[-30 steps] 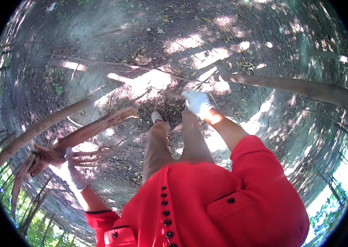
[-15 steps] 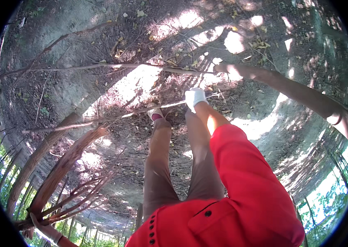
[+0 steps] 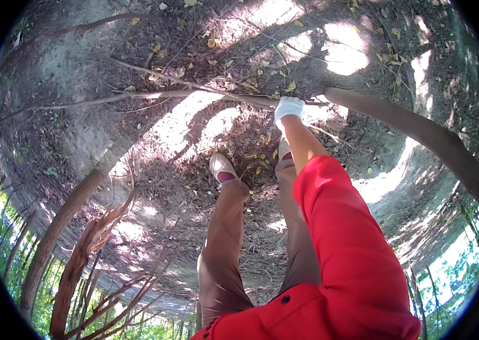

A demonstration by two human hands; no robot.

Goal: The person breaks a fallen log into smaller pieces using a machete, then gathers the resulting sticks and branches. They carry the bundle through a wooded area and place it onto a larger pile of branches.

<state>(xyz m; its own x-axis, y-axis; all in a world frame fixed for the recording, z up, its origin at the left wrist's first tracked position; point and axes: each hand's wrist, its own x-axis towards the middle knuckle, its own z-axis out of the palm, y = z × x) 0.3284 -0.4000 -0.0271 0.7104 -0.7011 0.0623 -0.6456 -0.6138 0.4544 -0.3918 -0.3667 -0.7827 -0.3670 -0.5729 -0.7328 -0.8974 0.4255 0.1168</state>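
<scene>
My right hand (image 3: 289, 109), in a white glove, reaches out low over the ground with its fingers closed at the right end of thin branches. One thin stick (image 3: 154, 72) slants from the upper left and crosses a longer, slightly thicker branch (image 3: 89, 102) near the hand. Whether the glove grips one or both cannot be made out. My left hand is out of view. At the lower left, a split, reddish-brown broken limb (image 3: 78, 266) with bare twigs (image 3: 129, 297) stands up beside a smoother pole (image 3: 61, 232).
A thick bare log (image 3: 415, 126) curves along the right side, its end close to my right hand. Dry soil with fallen leaves (image 3: 250, 85) and sunlit patches lies around my shoes (image 3: 222, 165). Trees show along the lower rim.
My right hand has moved forward, away from the stick's earlier position across my feet. A thin stick now lies over the longer branch. My left hand has left the lower-left view.
</scene>
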